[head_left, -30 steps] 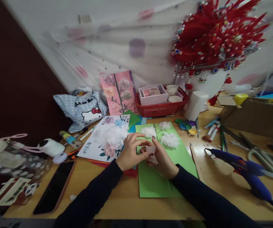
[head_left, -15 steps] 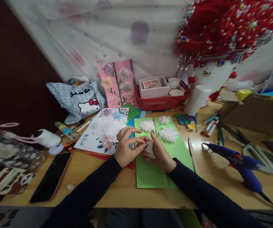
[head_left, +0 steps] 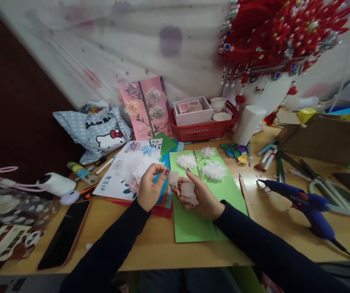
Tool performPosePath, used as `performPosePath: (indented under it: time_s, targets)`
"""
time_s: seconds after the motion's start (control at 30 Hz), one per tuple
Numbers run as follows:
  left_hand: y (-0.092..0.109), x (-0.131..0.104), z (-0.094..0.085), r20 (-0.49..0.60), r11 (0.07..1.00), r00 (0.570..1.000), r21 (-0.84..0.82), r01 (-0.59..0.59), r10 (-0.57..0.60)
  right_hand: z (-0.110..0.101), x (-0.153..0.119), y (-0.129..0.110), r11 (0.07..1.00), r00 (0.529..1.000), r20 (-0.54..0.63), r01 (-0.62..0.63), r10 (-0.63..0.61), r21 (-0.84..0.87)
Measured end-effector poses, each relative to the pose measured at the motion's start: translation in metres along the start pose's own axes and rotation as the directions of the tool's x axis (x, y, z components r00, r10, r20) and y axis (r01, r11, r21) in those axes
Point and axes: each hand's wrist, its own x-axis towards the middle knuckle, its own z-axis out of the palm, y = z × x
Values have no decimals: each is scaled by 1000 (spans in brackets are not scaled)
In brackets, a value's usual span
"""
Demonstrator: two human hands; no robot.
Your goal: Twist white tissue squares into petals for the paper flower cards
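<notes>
Between its thumb and fingertips, my left hand (head_left: 151, 185) pinches a small square of thin white paper (head_left: 173, 178). Just to its right, my right hand (head_left: 205, 199) is closed around a small stack of white paper squares (head_left: 188, 190). Both hands are over the green card (head_left: 190, 228), which carries several white paper flowers (head_left: 214, 170) on a drawn stem. Under and behind my left hand lies a white sheet (head_left: 109, 185) with loose white tissue paper (head_left: 135, 165) and coloured flowers on it.
A blue glue gun (head_left: 299, 195) and scissors (head_left: 330, 191) lie at the right, near a wooden stick (head_left: 246, 195). Paint pots (head_left: 233, 152) and a red basket (head_left: 201, 131) stand behind. At the left are a phone (head_left: 66, 234) and a thread spool (head_left: 60, 184).
My left hand has drawn back left from my right hand, with a single white paper square now in its pinch. The stack in my right hand shows more fully. The camera view has shifted slightly.
</notes>
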Motion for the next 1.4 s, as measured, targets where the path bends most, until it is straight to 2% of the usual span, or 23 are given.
performPosePath:
  time_s: [0.4, 0.6, 0.67, 0.77, 0.83, 0.9, 1.0, 1.1, 1.2, 1.27, 1.33, 1.4]
  targets:
    - [-3, -5, 3, -91, 997, 993, 32, 73, -69, 6, -4, 5, 967, 985, -42, 157, -169, -203]
    - [-3, 0, 0, -90, 978, 978, -110, 176, -186, 5, -2, 6, 949, 974, -51, 204, -222, -240]
    - [-2, 5, -4, -42, 955, 970, -188, 228, -240, 5, -1, 5, 946, 970, -58, 213, -234, -246]
    - [4, 8, -8, 133, 912, 949, -266, 313, -287, 4, -1, 5, 941, 964, -81, 225, -252, -253]
    - [8, 7, -8, 232, 899, 927, -260, 352, -296, 4, -1, 5, 940, 962, -93, 227, -258, -256]
    - [9, 5, -6, 252, 906, 920, -224, 358, -301, 3, -2, 5, 942, 964, -91, 221, -250, -251]
    - [3, 10, -11, 159, 937, 941, -140, 321, -299, 2, -1, 4, 958, 975, -73, 193, -212, -212]
    - [-10, 29, -34, -4, 965, 966, -15, 260, -260, 1, 0, 3, 983, 990, -41, 129, -135, -129]
    - [-19, 51, -62, -183, 968, 970, 165, 190, -159, 0, 1, 0, 996, 996, -10, 84, -84, -34]
    - [-19, 57, -73, -308, 952, 950, 275, 134, -45, -1, 1, -2, 997, 997, 2, 73, -73, 13]
    - [-14, 54, -71, -367, 933, 928, 353, 67, 72, -2, 1, -2, 997, 998, 10, 62, -63, 41]
    - [-7, 42, -58, -318, 920, 936, 391, -18, 153, -3, 1, -1, 997, 999, 14, 50, -51, 56]
